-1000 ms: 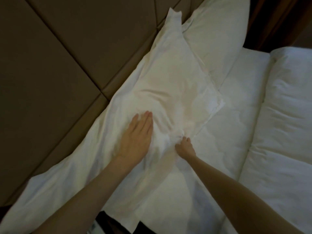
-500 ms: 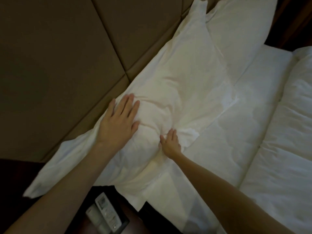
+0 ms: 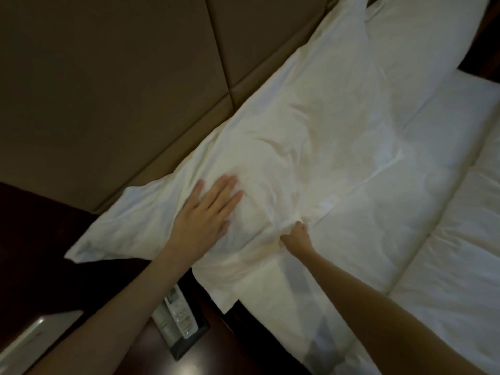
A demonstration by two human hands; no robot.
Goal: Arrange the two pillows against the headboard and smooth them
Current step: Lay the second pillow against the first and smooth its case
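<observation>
- The near pillow (image 3: pixel 292 147) lies lengthwise along the padded headboard (image 3: pixel 113 77), its long edge touching the panels; the far pillow (image 3: pixel 422 36) sits beyond it, also against the headboard, with the near pillow's corner overlapping it; so the placing looks largely done, as far as this view shows.
- The left hand (image 3: pixel 208 215) rests flat on the near pillow, fingers stretched out and slightly spread, palm down; it grips nothing and only presses the cover.
- The right hand (image 3: pixel 295 235) is at the pillow's front edge where it meets the sheet (image 3: pixel 365 226); the fingers are curled in and seem to pinch a fold of the pillow cover, though the fingertips are hidden in the cloth, so the exact hold is a judgement.
- Creases and a bunched ridge run across the middle of the near pillow and fan out from the right hand; smoothing is in hand but not finished; the near end hangs past the mattress over the dark bedside table (image 3: pixel 40 239).
- The far pillow is only partly in view; whether it needs smoothing I cannot tell.
- The folded duvet (image 3: pixel 465 239) lies well apart to the right, not part of the job.
- Writing: a remote control (image 3: pixel 178 315) sits in a dark tray on the table; its buttons and markings are too small and blurred to read; no brand or label is legible on the bedding.
</observation>
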